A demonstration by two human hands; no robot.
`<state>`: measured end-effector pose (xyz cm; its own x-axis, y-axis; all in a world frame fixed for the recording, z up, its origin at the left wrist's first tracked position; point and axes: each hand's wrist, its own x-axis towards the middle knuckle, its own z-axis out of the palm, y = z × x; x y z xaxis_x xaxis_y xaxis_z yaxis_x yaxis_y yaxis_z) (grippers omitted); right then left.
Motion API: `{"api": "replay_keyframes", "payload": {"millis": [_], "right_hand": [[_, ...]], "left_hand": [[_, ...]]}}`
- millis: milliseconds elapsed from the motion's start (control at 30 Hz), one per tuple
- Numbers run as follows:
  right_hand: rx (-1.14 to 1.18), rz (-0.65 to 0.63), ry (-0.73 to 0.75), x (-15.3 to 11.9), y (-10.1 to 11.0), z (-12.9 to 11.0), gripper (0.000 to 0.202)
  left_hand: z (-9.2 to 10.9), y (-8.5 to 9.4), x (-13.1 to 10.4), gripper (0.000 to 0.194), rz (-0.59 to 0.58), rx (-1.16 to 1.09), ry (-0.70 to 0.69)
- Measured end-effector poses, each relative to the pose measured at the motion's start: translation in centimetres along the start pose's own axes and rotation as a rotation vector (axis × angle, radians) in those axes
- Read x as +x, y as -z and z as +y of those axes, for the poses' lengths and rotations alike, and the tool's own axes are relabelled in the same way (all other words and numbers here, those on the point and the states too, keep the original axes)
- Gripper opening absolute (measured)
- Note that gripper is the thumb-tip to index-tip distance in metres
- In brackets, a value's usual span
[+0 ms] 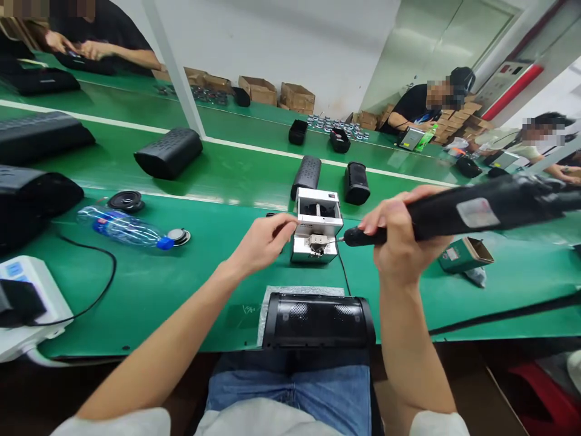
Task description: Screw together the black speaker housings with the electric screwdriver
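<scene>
Head view shows a green worktop (181,284) with a black speaker (318,321) at its near edge, and just behind it a small white feeder box (316,233). The right hand (399,236) is wrapped tight round a long black driver (476,209), which lies sideways with its tip pointing left and touching the box front. The left hand (261,242) is right beside the box on its left, its fingers (285,225) pinched nearly shut; I cannot tell if they hold anything.

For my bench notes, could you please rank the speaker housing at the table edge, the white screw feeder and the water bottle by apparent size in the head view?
1. Speaker housing, though it lies nearest the camera.
2. Water bottle and white screw feeder: too alike to rank.
</scene>
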<state>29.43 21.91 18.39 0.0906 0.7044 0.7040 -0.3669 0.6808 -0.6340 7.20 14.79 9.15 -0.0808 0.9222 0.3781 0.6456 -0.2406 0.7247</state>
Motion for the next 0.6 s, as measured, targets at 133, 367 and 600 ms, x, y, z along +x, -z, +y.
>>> {"api": "replay_keyframes", "payload": {"millis": [133, 367, 600], "right_hand": [[-0.027, -0.09, -0.031, 0.6, -1.6, 1.7, 0.018], [-0.064, -0.054, -0.043, 1.6, -2.8, 3.8, 0.017], [-0.092, -0.07, -0.049, 2.0, -3.1, 4.4, 0.02]], "left_hand": [[-2.1, -0.5, -11.1, 0.081, -0.15, -0.288, 0.103], [-3.0, -4.7, -18.9, 0.138, -0.333, -0.247, 0.203], [-3.4, -5.9, -17.8, 0.129, -0.254, -0.224, 0.155]]}}
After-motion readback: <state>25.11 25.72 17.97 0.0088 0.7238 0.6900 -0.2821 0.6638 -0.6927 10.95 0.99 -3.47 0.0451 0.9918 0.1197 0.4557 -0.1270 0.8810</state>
